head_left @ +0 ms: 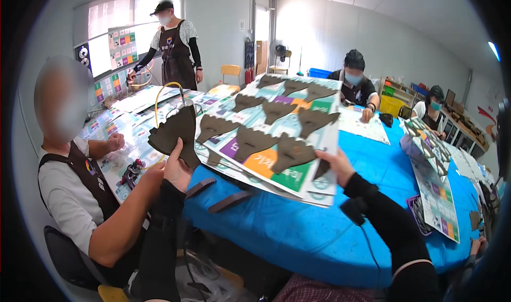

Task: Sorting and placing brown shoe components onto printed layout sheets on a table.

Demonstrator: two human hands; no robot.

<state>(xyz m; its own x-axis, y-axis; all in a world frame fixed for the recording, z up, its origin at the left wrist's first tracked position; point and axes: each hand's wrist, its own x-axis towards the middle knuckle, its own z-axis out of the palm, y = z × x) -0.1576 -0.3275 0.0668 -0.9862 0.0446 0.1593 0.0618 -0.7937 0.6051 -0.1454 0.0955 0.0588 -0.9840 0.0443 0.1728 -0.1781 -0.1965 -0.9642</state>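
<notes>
In my left hand [178,170] is a dark brown fan-shaped piece [171,137] with a jagged edge, held upright by its narrow end between thumb and fingers. My right hand [340,166] grips the near right edge of a printed board [261,161], which is tilted above the blue-covered table. Several similar brown fan-shaped pieces lie in rows on this board. More sheets or boards show beneath it. Below my left hand, two dark curved strips [230,201] rest at the table's edge. What the pieces are made of, I cannot tell.
A person [74,185] sits close at my left, a forearm beside my left wrist. Another person [178,51] stands at the far-left table with a hose. Two more sit across the blue table [277,233]. At right are another loaded board [426,147] and a purple basket [418,214].
</notes>
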